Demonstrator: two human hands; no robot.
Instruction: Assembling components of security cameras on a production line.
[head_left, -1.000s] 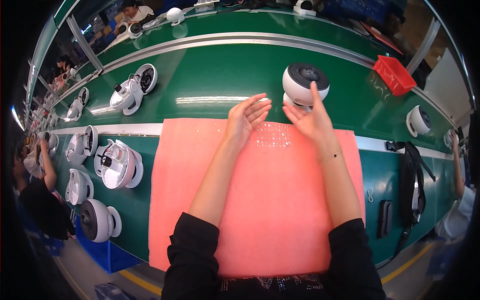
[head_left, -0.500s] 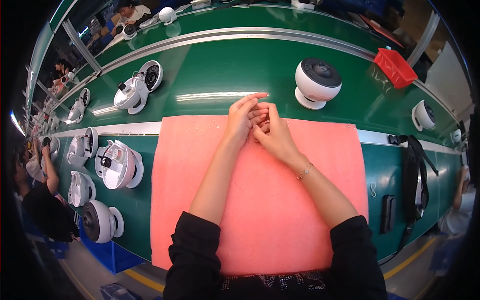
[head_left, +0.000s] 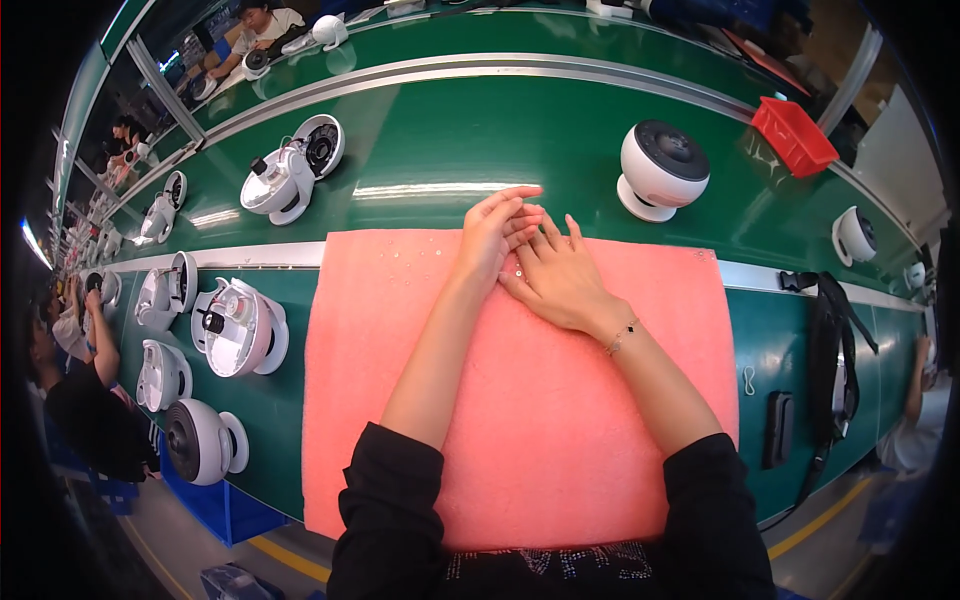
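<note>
- Along the far side of the pink mat (head_left: 500,430), we've got tiny shiny bits (head_left: 438,253) scattered loose to the left of both hands, plus a few more by the far right corner.
- Just beside the right thumb we can spot another bit or two, in the gap between the hands. Whatever lies under that palm is hidden from us.
- The left hand (head_left: 490,240) is about half open, we'd say: palm turned toward the other hand, fingers loosely bent and pointing away and to the right. Can't tell if something tiny is tucked in there.
- The right hand (head_left: 563,282) is spread wide, back up, low over the mat, fingers fanned out. We can't tell if it's pressing on any bits.
- Fingertips of both hands overlap from where we're looking, so touching or not, we can't say.
- Past the mat and to the right, well apart from the fingers, we see a white ball-shaped gadget (head_left: 665,165) upright on its round foot, dark face tilted up.
- Off to the left, an opened-up gadget (head_left: 240,325) sits beside the mat.
- Over on the right, we've got a black case (head_left: 779,430) near a black strap (head_left: 822,330).
</note>
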